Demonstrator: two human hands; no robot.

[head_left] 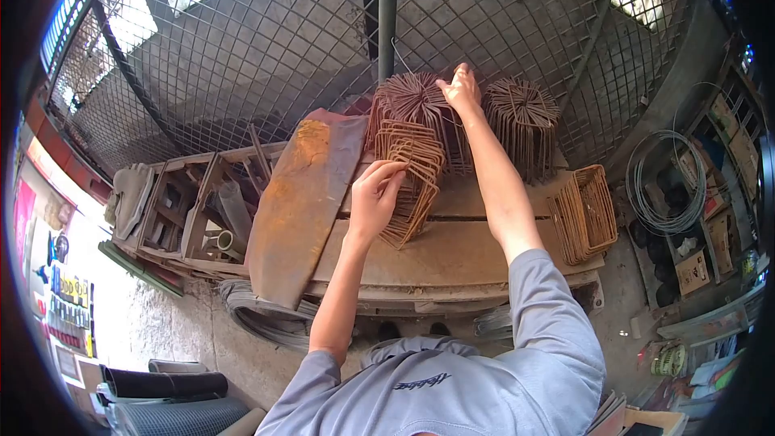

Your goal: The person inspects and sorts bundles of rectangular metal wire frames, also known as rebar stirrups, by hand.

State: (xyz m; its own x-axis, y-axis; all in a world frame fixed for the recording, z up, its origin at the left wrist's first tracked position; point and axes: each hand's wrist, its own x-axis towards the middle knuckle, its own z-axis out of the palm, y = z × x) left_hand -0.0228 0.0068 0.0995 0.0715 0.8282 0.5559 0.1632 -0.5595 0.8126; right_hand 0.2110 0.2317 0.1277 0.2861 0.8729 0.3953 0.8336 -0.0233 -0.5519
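Bundles of rusty rectangular steel stirrups stand on a wooden table. My left hand is closed, its fingertips pinched at the left edge of the front stack of stirrups, which leans in a slanting row. Farther back, my right hand reaches out with fingers stretched and thumb apart, beside the top of a round bundle of stirrups. Whether it touches that bundle is hard to see. Another round bundle stands to the right of my right hand.
A smaller stirrup stack sits at the table's right end. A bent rusty metal sheet covers the left side. Behind rises a wire mesh fence. Wooden racks stand left; a wire coil hangs right.
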